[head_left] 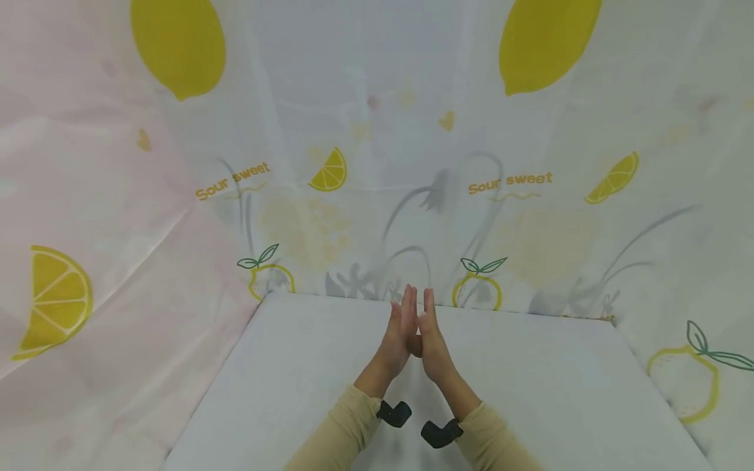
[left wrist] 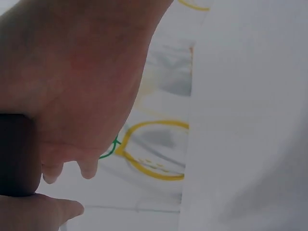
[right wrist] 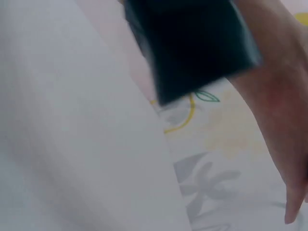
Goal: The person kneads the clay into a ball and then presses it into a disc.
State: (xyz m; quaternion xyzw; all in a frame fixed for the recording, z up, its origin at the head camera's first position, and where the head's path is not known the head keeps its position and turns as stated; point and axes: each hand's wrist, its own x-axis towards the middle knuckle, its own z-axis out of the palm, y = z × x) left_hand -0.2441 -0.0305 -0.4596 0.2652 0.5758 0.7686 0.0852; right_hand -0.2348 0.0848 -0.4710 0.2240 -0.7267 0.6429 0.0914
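Observation:
Above the white table, my left hand [head_left: 396, 341] and right hand [head_left: 434, 343] face each other, palm toward palm. The fingers of both are straight and point up and away, with a narrow gap between the fingertips. Low between the palms shows a small rounded brown patch [head_left: 415, 345]; I cannot tell whether it is a thing or part of a hand. In the left wrist view the left hand [left wrist: 86, 91] fills the upper left, fingertips downward. The right hand [right wrist: 281, 110] runs down the right side of the right wrist view, most of its fingers cut off.
Each wrist carries a black camera mount, the left one [head_left: 394, 413] close beside the right one [head_left: 442, 433]. A white tabletop [head_left: 265, 386] lies under the forearms. Behind it hangs a pale curtain [head_left: 400, 144] printed with lemons and lettering, which also runs along both sides.

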